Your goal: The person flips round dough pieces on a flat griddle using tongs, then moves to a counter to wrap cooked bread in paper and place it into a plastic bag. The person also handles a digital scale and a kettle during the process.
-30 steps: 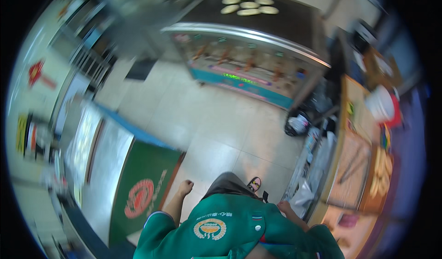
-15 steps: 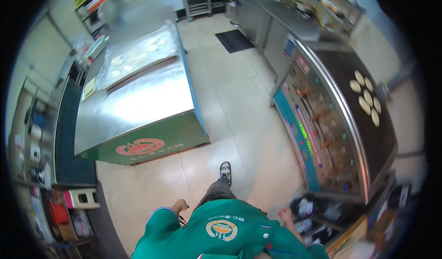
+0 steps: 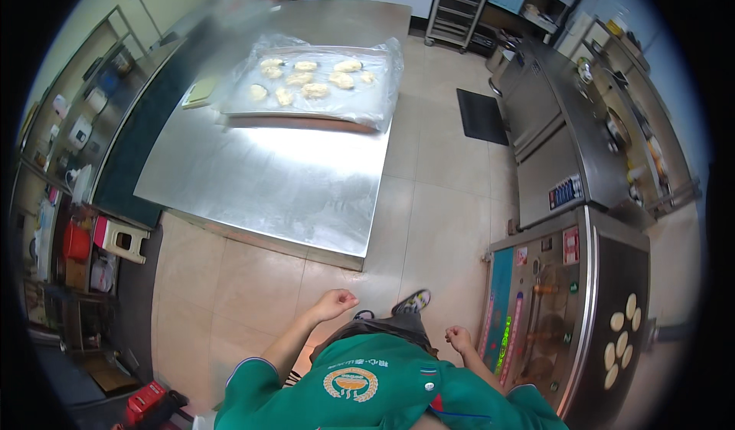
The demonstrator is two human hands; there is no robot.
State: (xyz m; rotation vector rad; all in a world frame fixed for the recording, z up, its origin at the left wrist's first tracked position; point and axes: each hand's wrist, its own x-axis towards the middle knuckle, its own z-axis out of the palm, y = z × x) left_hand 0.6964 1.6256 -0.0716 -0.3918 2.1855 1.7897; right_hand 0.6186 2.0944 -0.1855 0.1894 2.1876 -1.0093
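My left hand hangs in front of my green shirt with its fingers loosely curled and nothing visible in them. It is nearest the front corner of the steel table, apart from it. On that table a tray, covered in clear plastic, holds several pale dough pieces. My right hand, also loosely curled and holding nothing I can see, is beside the glass-fronted oven. Several pale oval breads lie on the oven's dark top plate, out of reach of my fingers.
A tiled floor aisle runs between the table and a steel counter. A black mat lies there. Beyond stands a rack. At the left are loaded shelves and a small stool.
My view has turned left, so the table now stands more centrally and the oven lower at the right. My left hand has come up and forward. My feet have shifted.
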